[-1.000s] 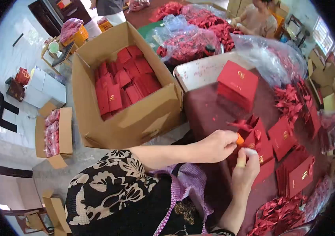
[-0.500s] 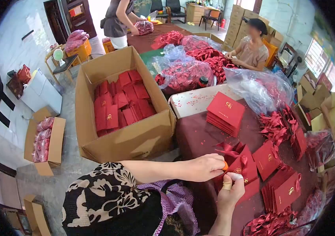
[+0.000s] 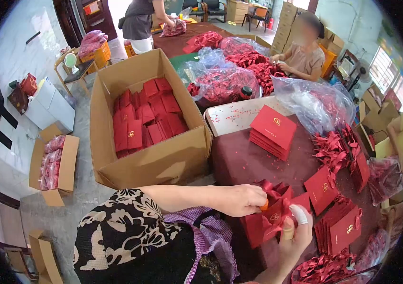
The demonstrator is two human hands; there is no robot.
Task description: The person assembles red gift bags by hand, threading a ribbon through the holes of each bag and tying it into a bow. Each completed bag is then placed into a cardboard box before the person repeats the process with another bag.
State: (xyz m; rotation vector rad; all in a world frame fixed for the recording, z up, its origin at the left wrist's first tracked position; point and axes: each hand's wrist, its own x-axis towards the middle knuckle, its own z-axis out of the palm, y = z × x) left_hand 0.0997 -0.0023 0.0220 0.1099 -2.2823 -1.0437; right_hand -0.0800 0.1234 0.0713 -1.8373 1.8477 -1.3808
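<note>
Nearest, the right hand (image 3: 300,239), one finger wrapped in white, bent over a red bag (image 3: 254,233) with a gold emblem; its thumb and wrapped finger lay at a red ribbon (image 3: 284,209), though whether they pinched it could not be told. The left hand (image 3: 240,201) curled at the bag's other side, fingertips drawn in near an orange cover; what it gripped, if anything, was hidden. The bag stood on the cloth-covered surface (image 3: 230,161), between the hands. Good handling, as judged here, called for the ribbon to be drawn evenly and without twist, one hand steadying the bag so that its thin walls neither creased nor tore. To the right stood a close row of red bags (image 3: 346,229), best spared any brush of the wrist. Beyond lay a red stack (image 3: 272,130) and, farther, a white tray (image 3: 221,127); farthest, a seated co-worker (image 3: 305,59).
</note>
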